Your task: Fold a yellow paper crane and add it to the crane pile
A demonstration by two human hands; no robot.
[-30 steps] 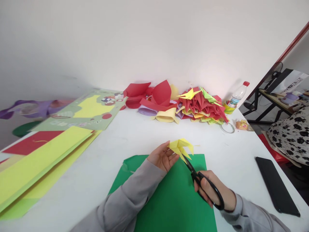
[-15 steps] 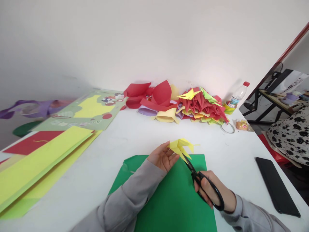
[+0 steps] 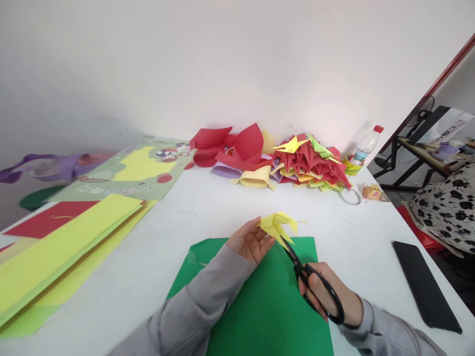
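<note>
Between the fingers of my left hand (image 3: 253,242) is a folded piece of yellow paper (image 3: 275,225) with pointed strips, held just above the table. My right hand (image 3: 326,291) grips black-handled scissors (image 3: 300,269) by the loops. Their blades point up and left and meet one strip of the yellow paper; whether they cut into it I cannot tell. Beneath both hands lies a large green sheet (image 3: 274,306) on the white table (image 3: 148,277).
Red and yellow folded paper shapes (image 3: 309,163) are heaped against the wall, beside curled red paper (image 3: 248,143). A bottle (image 3: 365,148), a wrapped snack (image 3: 372,192) and a black flat case (image 3: 425,287) are at right. Yellow sheets (image 3: 67,247) and a decorated board (image 3: 96,185) are at left.
</note>
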